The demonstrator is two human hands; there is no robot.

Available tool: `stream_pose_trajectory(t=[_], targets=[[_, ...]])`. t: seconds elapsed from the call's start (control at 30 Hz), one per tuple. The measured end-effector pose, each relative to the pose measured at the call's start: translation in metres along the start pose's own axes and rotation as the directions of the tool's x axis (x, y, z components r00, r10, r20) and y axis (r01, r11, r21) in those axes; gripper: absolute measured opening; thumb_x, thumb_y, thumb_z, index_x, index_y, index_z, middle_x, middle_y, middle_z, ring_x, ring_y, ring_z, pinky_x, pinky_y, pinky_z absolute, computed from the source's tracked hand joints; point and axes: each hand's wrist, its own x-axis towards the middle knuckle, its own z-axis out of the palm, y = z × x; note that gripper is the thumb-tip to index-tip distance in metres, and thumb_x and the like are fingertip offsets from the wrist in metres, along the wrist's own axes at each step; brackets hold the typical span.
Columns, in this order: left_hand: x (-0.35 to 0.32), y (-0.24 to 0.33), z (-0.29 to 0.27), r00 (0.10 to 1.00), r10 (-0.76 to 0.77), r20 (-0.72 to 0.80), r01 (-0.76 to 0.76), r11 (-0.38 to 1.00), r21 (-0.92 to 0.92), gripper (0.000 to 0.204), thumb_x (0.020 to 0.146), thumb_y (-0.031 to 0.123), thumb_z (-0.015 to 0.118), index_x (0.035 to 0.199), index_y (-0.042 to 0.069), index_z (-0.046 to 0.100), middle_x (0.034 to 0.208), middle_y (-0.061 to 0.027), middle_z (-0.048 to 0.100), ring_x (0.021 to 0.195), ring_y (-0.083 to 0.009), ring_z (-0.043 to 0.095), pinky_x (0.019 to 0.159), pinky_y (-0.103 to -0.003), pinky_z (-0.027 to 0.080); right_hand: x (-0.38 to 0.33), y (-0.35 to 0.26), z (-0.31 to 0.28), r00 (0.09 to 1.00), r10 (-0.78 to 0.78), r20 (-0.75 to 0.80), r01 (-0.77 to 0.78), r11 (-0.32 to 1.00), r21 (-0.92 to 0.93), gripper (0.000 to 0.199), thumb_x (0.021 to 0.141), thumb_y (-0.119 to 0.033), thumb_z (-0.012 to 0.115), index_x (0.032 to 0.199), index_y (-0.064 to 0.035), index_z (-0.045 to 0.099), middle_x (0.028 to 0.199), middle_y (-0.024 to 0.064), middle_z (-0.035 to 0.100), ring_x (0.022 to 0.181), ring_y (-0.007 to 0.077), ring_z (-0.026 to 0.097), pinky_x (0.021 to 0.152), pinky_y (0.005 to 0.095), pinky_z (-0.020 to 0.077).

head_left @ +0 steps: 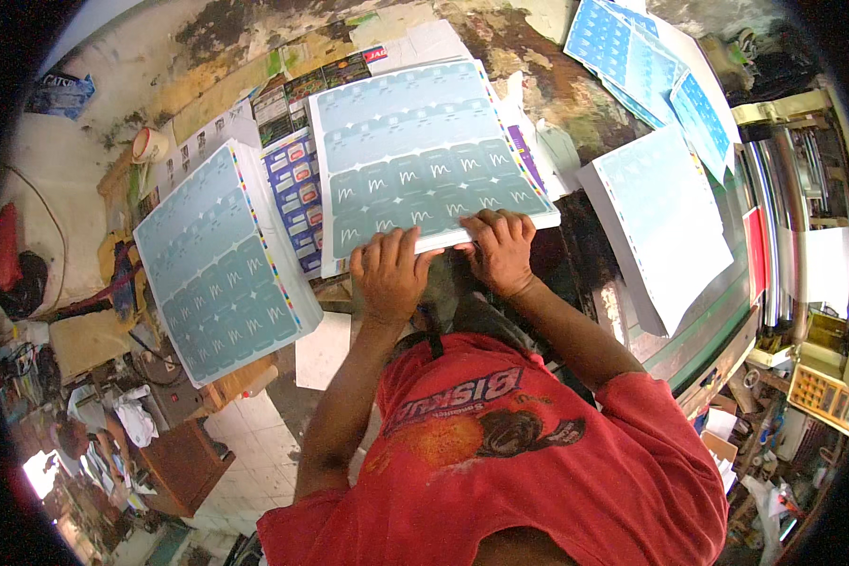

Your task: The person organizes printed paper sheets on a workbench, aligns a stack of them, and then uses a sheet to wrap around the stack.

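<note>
In front of me lies a thick stack of printed sheets [410, 127], pale blue on its far part and grey-green with white script marks on its near part. My left hand [391, 274] grips the stack's near edge, fingers curled over the top and thumb along the side. Close beside it, my right hand [498, 253] holds the same edge with bent fingers. A coloured strip runs down the right margin of the sheets. The undersides of both hands' grip are hidden.
A similar printed stack [212, 269] sits at the left. On the right is a stack with a white top sheet [665, 226], with loose blue sheets [623, 57] behind it. A purple printed sheet [297, 198] shows between stacks. Metal rollers [788, 217] stand far right; a cup [148, 145] stands far left.
</note>
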Motion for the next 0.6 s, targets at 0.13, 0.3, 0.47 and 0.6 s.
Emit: stream_pose_trajectory(t=[0.13, 0.3, 0.47, 0.6], targets=[[-0.018, -0.009, 0.029, 0.994, -0.105, 0.019, 0.105, 0.995, -0.002, 0.038, 0.085, 0.047, 0.066, 0.106, 0.014, 0.066, 0.099, -0.0003, 0.060, 0.098, -0.0229, 0.054, 0.090, -0.042, 0.035, -0.004, 0.005, 0.018, 0.996, -0.013, 0.092, 0.011, 1.000, 0.020, 0.038, 0.087, -0.040, 0.065, 0.117, -0.0180, 0.059, 0.110, 0.0035, 0.059, 0.105, 0.0249, 0.053, 0.093, 0.0455, 0.0341], [-0.027, -0.019, 0.048, 0.964, -0.164, 0.209, 0.176, 0.983, -0.042, 0.034, 0.085, 0.046, 0.065, 0.099, 0.014, 0.067, 0.088, -0.0023, 0.055, 0.086, -0.0238, 0.052, 0.080, -0.041, 0.036, -0.003, 0.008, 0.032, 0.958, 0.015, 0.285, -0.031, 0.998, 0.050, 0.036, 0.087, -0.041, 0.066, 0.111, -0.0150, 0.060, 0.105, 0.0067, 0.059, 0.097, 0.0279, 0.054, 0.088, 0.0456, 0.0362], [0.002, -0.025, 0.045, 0.890, -0.234, 0.392, 0.291, 0.952, -0.093, 0.033, 0.082, 0.045, 0.066, 0.089, 0.013, 0.069, 0.086, -0.0049, 0.056, 0.084, -0.0260, 0.054, 0.077, -0.041, 0.037, 0.031, 0.008, 0.023, 0.844, 0.089, 0.530, -0.132, 0.990, 0.043, 0.033, 0.086, -0.042, 0.065, 0.100, -0.0119, 0.065, 0.097, 0.0081, 0.057, 0.090, 0.0301, 0.054, 0.081, 0.0449, 0.0383], [0.028, -0.034, 0.043, 0.759, -0.282, 0.587, 0.399, 0.913, -0.078, 0.037, 0.081, 0.047, 0.068, 0.084, 0.011, 0.070, 0.085, -0.0069, 0.059, 0.086, -0.0283, 0.057, 0.076, -0.043, 0.037, 0.064, 0.015, 0.020, 0.739, 0.083, 0.668, -0.194, 0.977, 0.093, 0.033, 0.089, -0.041, 0.060, 0.093, -0.0086, 0.066, 0.094, 0.0108, 0.058, 0.090, 0.0308, 0.054, 0.079, 0.0458, 0.0396]])
